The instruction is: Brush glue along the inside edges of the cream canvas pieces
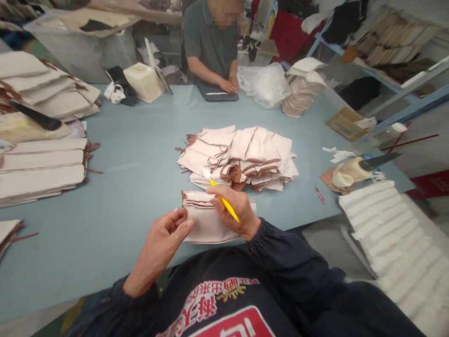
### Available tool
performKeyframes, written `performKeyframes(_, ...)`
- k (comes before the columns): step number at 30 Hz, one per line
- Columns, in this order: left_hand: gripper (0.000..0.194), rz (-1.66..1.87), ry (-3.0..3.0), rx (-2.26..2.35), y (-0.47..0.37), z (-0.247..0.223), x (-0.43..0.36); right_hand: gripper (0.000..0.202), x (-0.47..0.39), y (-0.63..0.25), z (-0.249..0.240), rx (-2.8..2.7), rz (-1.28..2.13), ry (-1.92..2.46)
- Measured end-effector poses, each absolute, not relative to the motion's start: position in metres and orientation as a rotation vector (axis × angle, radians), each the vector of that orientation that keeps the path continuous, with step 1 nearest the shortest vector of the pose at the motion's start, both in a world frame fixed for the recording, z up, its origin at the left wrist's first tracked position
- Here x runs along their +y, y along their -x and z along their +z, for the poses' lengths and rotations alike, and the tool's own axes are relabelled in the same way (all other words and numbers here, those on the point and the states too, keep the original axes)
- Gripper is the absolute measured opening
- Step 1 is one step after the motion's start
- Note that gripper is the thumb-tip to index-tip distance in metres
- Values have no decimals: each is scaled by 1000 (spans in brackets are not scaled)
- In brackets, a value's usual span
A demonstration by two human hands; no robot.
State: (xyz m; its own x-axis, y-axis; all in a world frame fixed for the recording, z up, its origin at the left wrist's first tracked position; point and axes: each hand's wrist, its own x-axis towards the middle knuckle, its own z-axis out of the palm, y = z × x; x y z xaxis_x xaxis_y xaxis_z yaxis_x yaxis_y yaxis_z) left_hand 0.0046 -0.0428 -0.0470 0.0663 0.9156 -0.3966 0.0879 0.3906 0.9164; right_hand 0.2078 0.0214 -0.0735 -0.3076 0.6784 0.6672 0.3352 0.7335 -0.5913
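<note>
Right in front of me on the table lies a cream fabric piece (pixel 210 227) with brown-edged folds along its top. My left hand (pixel 163 238) is closed at its left end, thumb and curled fingers pinching the edge. Between the fingers of my right hand (pixel 238 210) is a yellow-handled brush (pixel 228 209), tilted, its white tip pointing up and away from me. That hand is above the right part of the fabric piece. Just beyond it sits a loose pile of cream fabric pieces (pixel 256 145) with brown edging and strings.
Stacked cream pieces (pixel 42 164) fill the left side. A person (pixel 212 51) works across the blue-grey table (pixel 140 135). On the right are a pink-handled small tool (pixel 320 195), a glue-smeared container (pixel 351 172), a cardboard box (pixel 345 124) and a row of white pieces (pixel 389 220).
</note>
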Motion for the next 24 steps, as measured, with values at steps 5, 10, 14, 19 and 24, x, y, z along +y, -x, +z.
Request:
performKeyframes(5, 39, 737, -1168, 1243, -6, -28, -25, 24, 11, -214, -65, -1868, 535, 839)
performKeyframes(10, 36, 649, -1258, 1182, -11, -16, -20, 31, 13, -227, -56, -1425, 682, 1044)
performKeyframes(14, 34, 582, -1118, 1166, -12, -17, -21, 42, 5, -234, -24, -1068, 839, 951)
performKeyframes(19, 36, 548, -1037, 1122, -8, -15, -25, 39, -8, -229, -2, -1173, 1111, 774)
performKeyframes(24, 31, 556, -1032, 1038, -7, -18, -32, 37, -1, -216, -18, -1379, 977, 835)
